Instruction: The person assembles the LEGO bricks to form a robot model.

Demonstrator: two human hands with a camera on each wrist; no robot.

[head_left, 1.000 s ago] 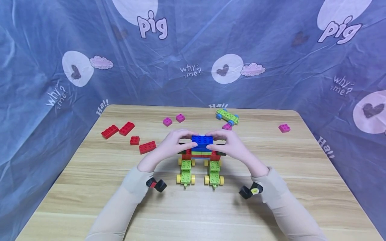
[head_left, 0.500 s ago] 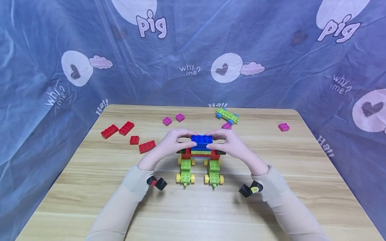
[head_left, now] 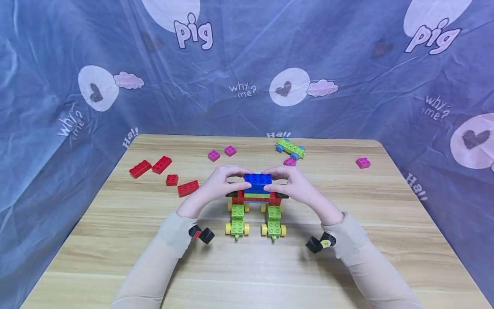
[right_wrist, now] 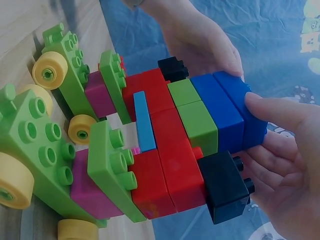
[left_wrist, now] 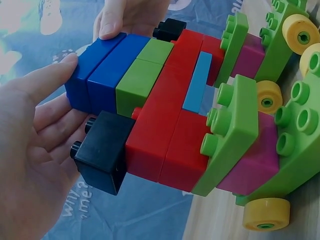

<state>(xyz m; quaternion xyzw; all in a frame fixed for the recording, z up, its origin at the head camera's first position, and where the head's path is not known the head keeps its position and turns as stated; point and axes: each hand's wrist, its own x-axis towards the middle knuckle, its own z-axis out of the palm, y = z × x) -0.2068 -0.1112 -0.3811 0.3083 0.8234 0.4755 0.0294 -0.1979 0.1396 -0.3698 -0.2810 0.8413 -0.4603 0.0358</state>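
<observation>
Two blue bricks (head_left: pixel 258 180), one on the other, top a tall toy-brick build in the middle of the table. My left hand (head_left: pixel 221 183) pinches their left end, thumb on the near face and fingers behind. From the right, my right hand (head_left: pixel 295 185) pinches the other end the same way. Below the blue come lime bricks (left_wrist: pixel 137 80), then red bricks (left_wrist: pixel 160 115) with a black brick (left_wrist: pixel 102 152) at each side and a light-blue strip (right_wrist: pixel 144 120). Lime plates and purple bricks (right_wrist: pixel 95 187) join these to two lime wheeled bases (head_left: pixel 237 221) with yellow wheels.
Several red bricks (head_left: pixel 188 188) lie to the left on the wooden table (head_left: pixel 247 274). Small magenta bricks (head_left: pixel 214 155) are scattered at the back, one (head_left: pixel 363 162) far right. A lime car base (head_left: pixel 290 148) with blue wheels stands at the back. Blue cloth (head_left: pixel 247 116) hangs around the table.
Both hands keep their hold on the blue bricks, and the build stands in the same place. Only a slight shift of the head view shows.
</observation>
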